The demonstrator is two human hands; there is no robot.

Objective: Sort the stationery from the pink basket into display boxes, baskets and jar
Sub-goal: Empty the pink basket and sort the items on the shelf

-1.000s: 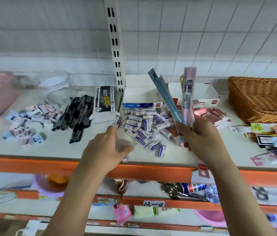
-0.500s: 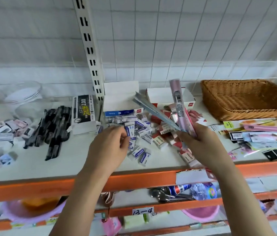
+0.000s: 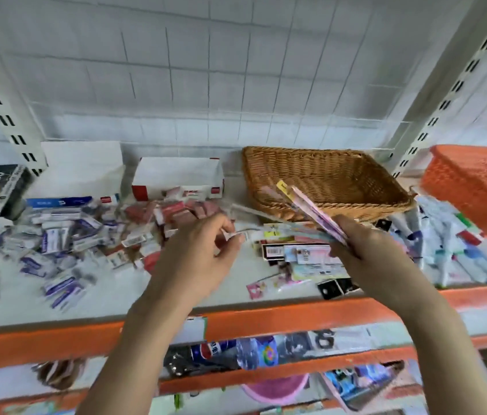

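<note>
My right hand (image 3: 367, 250) grips packaged pens (image 3: 311, 212), bound next for the wicker basket (image 3: 326, 175); left hand (image 3: 203, 250) hovers, fingers loosely curled.

Bare shelf (image 3: 122, 298) along the front edge, between blue-labelled eraser packs (image 3: 56, 235) at left and flat carded packets (image 3: 305, 259) at right. Wicker basket (image 3: 326, 181) open on top, reachable from above. Blocked behind by white display boxes (image 3: 176, 175); crowded at right by the orange basket (image 3: 475, 187) and slotted upright (image 3: 445, 97).
</note>
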